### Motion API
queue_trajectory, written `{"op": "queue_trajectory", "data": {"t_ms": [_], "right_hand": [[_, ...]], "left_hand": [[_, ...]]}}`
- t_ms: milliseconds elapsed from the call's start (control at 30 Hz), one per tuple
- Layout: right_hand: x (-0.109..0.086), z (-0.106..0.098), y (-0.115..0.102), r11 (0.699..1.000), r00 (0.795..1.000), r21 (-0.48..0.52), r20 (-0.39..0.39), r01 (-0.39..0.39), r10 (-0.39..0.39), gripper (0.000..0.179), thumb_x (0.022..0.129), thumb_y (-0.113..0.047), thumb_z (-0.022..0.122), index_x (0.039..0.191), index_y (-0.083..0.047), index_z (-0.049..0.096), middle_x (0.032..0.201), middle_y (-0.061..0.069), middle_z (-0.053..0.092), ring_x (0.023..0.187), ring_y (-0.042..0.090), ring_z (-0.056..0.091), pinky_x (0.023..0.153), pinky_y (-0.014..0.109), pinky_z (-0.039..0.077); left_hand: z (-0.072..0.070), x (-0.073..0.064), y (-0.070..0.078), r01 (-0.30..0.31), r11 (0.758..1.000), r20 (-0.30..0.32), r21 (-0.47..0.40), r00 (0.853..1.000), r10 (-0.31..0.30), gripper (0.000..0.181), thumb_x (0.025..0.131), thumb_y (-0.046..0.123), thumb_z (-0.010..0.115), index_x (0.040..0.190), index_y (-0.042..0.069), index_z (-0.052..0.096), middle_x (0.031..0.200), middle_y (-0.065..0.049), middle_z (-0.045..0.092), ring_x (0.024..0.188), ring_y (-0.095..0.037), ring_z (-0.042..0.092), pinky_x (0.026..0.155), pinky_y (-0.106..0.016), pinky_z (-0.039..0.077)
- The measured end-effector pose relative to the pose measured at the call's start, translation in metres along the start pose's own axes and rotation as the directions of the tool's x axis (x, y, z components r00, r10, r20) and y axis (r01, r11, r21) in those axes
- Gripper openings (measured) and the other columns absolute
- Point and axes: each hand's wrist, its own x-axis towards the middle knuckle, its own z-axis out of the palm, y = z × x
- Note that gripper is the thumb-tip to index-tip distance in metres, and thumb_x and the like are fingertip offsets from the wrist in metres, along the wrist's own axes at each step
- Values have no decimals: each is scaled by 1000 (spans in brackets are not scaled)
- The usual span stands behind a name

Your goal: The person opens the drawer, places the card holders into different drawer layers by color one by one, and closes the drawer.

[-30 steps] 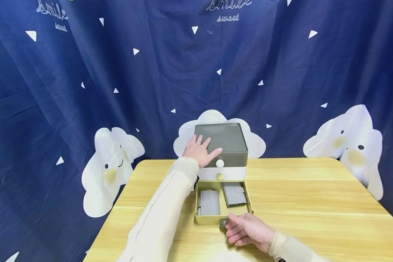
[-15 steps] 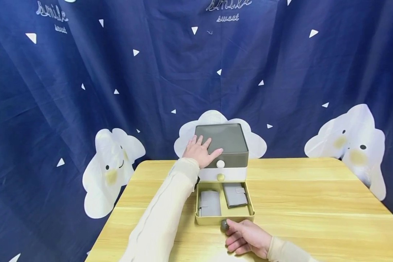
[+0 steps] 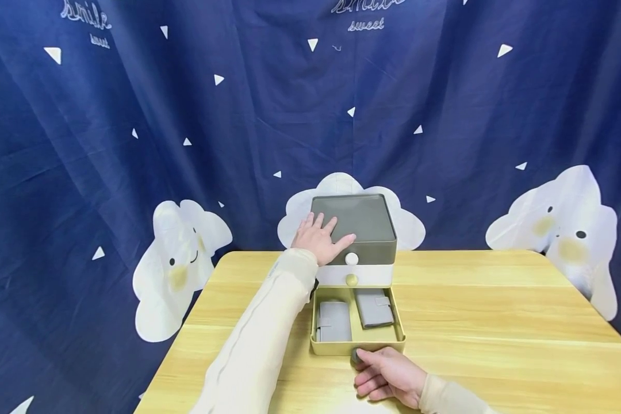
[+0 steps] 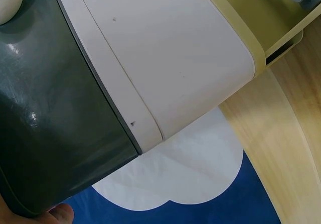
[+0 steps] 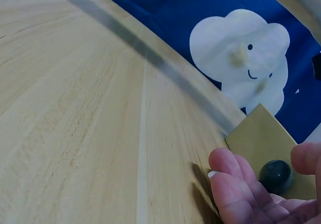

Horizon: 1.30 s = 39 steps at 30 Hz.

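Observation:
A small stacked drawer cabinet has a dark grey top unit [image 3: 359, 215] over a white tier [image 3: 370, 274]. Beneath them, a yellow-green drawer [image 3: 357, 348] is pulled out, holding two grey wallet-like cases [image 3: 335, 322] with strap tabs, one on each side of a divider. My left hand [image 3: 318, 240] rests with fingers spread on the cabinet's top left; only its fingertips show in the left wrist view. At the dark round knob [image 5: 276, 177] of the yellow-green drawer, my right hand [image 3: 390, 376] has its thumb against the knob, its fingers loosely curled on the other side.
The cabinet stands near the back of a light wooden table [image 3: 476, 322]. A dark blue curtain [image 3: 259, 115] with white clouds hangs right behind. A white knob [image 3: 351, 259] and a yellow knob [image 3: 352, 280] stick out above the drawer.
My right thumb has come down onto the dark knob and now covers part of it. The left hand keeps its place, and the drawer looks about as far out as before.

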Motion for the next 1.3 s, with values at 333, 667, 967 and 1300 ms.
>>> {"op": "queue_trajectory", "data": {"t_ms": [333, 667, 967, 1300], "right_hand": [[4, 0, 1, 1000, 1000, 11, -19, 9, -9, 47, 92, -39, 50, 100, 7, 58, 80, 12, 67, 65, 17, 66, 55, 28, 53], [6, 1, 1, 1000, 1000, 17, -29, 11, -10, 47, 93, -38, 50, 100, 7, 60, 81, 11, 68, 66, 16, 66, 54, 27, 52], [6, 2, -3, 999, 999, 32, -26, 22, -21, 47, 92, -38, 51, 100, 8, 59, 82, 13, 67, 66, 17, 66, 54, 26, 52], [14, 1, -12, 999, 998, 9, -54, 38, -38, 48, 92, -39, 51, 101, 8, 57, 83, 14, 67, 69, 20, 66, 53, 27, 52]], "left_hand": [[2, 2, 0, -4, 1000, -3, 22, 1000, 4, 97, 71, 85, 2, 144, 27, 30, 148, -10, 23, 137, -33, 8, 108, -46, 9], [4, 1, 0, 6, 1000, 6, 31, 1000, -6, 99, 70, 85, -1, 144, 27, 30, 148, -10, 23, 137, -33, 8, 108, -46, 10], [1, 0, 2, 2, 1000, 12, 23, 1000, -2, 97, 71, 85, 2, 144, 27, 29, 148, -10, 22, 137, -33, 8, 108, -46, 8], [-2, -2, 3, 4, 1000, 22, 17, 1000, -4, 95, 72, 84, 4, 144, 27, 28, 149, -10, 22, 137, -33, 7, 108, -45, 7]]}}
